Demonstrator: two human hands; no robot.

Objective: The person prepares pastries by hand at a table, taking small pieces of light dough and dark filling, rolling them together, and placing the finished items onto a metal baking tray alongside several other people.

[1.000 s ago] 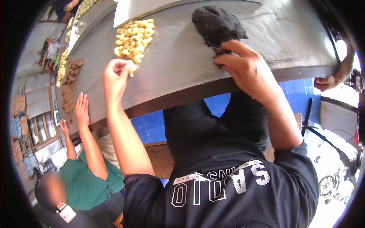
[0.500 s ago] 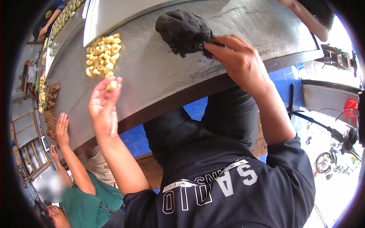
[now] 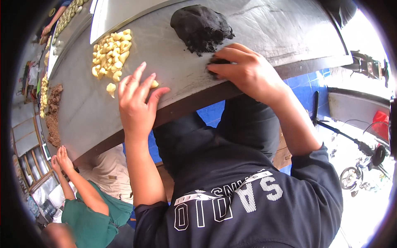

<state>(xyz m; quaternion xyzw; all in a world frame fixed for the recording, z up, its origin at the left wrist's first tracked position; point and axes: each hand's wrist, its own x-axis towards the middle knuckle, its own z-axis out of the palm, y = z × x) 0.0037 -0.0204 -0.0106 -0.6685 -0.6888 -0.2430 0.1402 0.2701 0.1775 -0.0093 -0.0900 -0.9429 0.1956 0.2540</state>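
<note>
On the metal table, a big lump of black dough (image 3: 200, 27) lies toward the far side, its near edge ragged. My right hand (image 3: 252, 72) is closed around a small piece of black dough (image 3: 218, 66), just nearer than the lump and apart from it. My left hand (image 3: 138, 103) hovers over the table's near edge, palm down, fingers spread. Between its fingers and thumb shows a small yellow dough piece (image 3: 154, 84), apparently on the tabletop. Beyond that hand is a heap of yellow dough pieces (image 3: 111, 56), with one loose yellow piece (image 3: 111, 89) nearer me.
A pale tray (image 3: 124, 18) borders the heap at the far left. Crumbly brown filling (image 3: 53, 115) lies along the table's left end. A co-worker in a green shirt (image 3: 93, 219) is at the left, hands near the table edge. A black stand (image 3: 347, 138) is at the right.
My left hand has moved right, turned palm down and spread its fingers, releasing the yellow piece. My right hand has drawn a black piece away from the lump, leftward and nearer. The co-worker's hands have lowered.
</note>
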